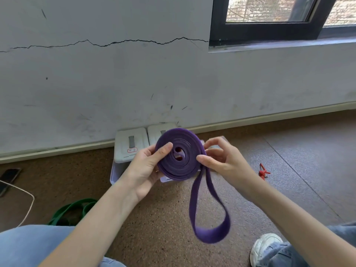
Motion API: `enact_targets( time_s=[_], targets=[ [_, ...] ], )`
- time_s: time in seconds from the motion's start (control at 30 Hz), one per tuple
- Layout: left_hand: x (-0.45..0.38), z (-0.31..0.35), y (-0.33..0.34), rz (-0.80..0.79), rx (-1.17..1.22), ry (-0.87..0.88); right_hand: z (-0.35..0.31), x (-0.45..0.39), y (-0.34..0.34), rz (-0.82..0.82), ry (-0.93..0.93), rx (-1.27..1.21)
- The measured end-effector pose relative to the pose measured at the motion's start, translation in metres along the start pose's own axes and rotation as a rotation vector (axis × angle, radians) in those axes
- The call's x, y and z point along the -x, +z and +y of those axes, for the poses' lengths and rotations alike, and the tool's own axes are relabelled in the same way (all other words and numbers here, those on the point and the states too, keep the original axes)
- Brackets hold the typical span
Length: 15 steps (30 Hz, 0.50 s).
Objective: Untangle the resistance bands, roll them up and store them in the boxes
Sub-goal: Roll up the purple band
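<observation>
Purple band point(178, 166): held in the air above the floor, mostly wound into a flat coil, with one loose loop hanging down from its right edge.
Left hand point(148, 166): clamped on the coil, thumb pressed across the front face and the fingers behind it.
Right hand point(217, 160): thumb and fingertips pinching the coil's right rim, just where the loose loop leaves it.
Boxes point(133, 145): white and lidded, on the floor against the wall, partly hidden behind the coil; how many are open I cannot tell.
Green band point(73, 211): lying loose on the floor beside the left knee, not yet rolled.
Handling: the band looks light, soft and rubbery (probably grippy, not slippery), so the coil should spring open if the thumb pressure lets go.
Where to hold: flat across both faces of the coil, while the other hand feeds the tail round under slight tension.
Risk: a slack tail would leave a loose, bulky roll.
</observation>
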<state>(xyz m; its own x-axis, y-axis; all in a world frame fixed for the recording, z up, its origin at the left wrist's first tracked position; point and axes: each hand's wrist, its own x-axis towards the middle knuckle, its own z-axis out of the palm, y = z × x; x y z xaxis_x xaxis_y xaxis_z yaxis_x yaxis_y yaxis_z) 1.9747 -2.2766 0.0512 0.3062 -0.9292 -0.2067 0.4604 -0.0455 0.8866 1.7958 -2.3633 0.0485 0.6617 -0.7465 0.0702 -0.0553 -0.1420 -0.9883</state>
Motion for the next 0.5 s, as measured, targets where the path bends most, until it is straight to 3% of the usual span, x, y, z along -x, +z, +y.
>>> enact_targets(
  time_s=[0.17,0.3,0.43,0.5],
  targets=[
    [0.000,-0.010,-0.003,0.022,0.102,-0.095,0.006,0.004,0.010,-0.065,0.075,-0.076],
    [0.002,-0.007,-0.017,-0.087,-0.110,-0.049,0.000,0.002,-0.003,-0.083,0.000,0.000],
    [0.008,-0.011,-0.014,-0.342,-0.312,-0.116,-0.004,0.003,-0.001,-0.130,-0.067,0.096],
    [0.010,-0.017,-0.007,-0.316,-0.320,-0.105,-0.004,0.003,0.000,-0.108,-0.081,0.148]
  ],
)
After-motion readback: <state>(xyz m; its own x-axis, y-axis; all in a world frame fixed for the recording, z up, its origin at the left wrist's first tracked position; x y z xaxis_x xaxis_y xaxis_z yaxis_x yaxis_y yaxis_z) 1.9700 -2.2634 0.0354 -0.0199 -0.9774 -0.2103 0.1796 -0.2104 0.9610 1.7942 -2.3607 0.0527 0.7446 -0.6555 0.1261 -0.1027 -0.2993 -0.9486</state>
